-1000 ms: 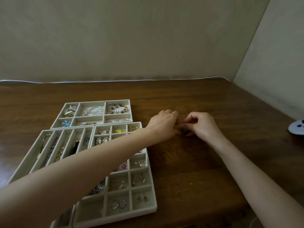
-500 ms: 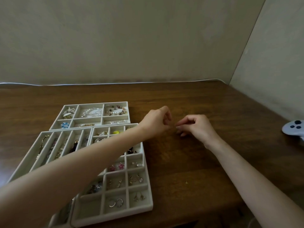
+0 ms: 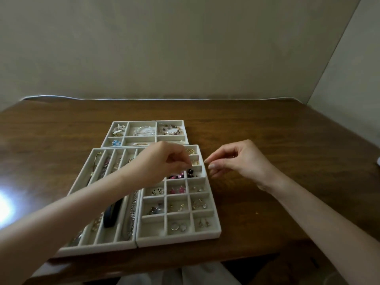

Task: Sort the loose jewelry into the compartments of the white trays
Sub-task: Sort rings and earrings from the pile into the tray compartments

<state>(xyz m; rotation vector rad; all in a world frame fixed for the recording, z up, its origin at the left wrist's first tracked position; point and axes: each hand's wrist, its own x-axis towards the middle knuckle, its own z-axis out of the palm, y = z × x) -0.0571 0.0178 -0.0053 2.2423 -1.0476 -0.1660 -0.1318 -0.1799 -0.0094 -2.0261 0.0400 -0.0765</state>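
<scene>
Sorting looks nearly done: the white trays [image 3: 178, 241] are well filled, the left hand [image 3: 164, 163] pinches over a compartment, load too small to tell, and the right hand [image 3: 240, 161] hangs loosely curled, empty.

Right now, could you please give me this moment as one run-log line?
left hand: fingers pinched over grid tray, upper cells | right hand: loosely curled beside tray | held: unclear

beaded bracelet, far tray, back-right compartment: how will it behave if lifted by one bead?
Probably floppy: the beaded bracelet lies in a loose curled loop in the far tray, so it should drape from a pinch. Likely light, since the beads look small. Round, glossy beads may slip out of a light grip.
</scene>
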